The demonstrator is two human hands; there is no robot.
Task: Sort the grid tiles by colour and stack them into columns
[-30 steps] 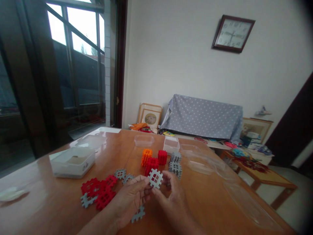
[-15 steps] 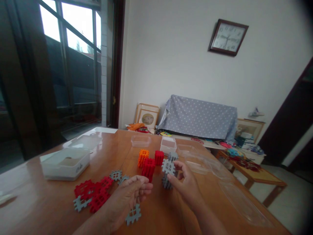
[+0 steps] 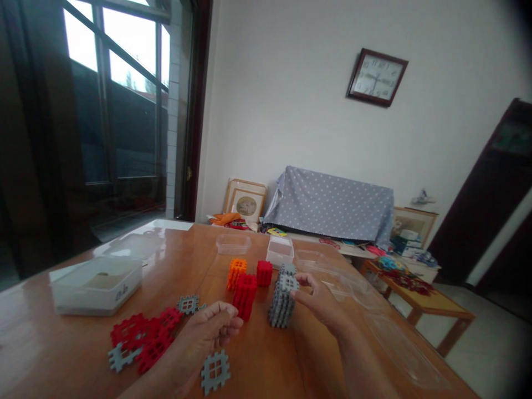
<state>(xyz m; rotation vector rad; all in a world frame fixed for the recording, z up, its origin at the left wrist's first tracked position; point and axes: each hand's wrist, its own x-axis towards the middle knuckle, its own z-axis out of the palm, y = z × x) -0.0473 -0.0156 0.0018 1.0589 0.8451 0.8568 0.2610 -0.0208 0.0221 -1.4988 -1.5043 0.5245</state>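
My right grip [image 3: 322,303] touches stacked gray notched plastic squares [image 3: 282,303], hold unclear, my left grip [image 3: 215,322] looks empty, and loose red notched plastic squares [image 3: 152,331] lie unstacked.

The left forearm [image 3: 160,368] and right forearm [image 3: 361,354] are cut off by the picture's bottom edge. The left hand [image 3: 211,326] hides most of a gray waffle block [image 3: 202,306] beyond it; whether it holds anything cannot be told. Nor can the right hand's [image 3: 319,299] grip on the gray block stack [image 3: 281,302]. The brownish item [image 3: 103,279] inside the left plastic tub [image 3: 81,298] and the wall clock's [image 3: 377,77] hands are blurred.
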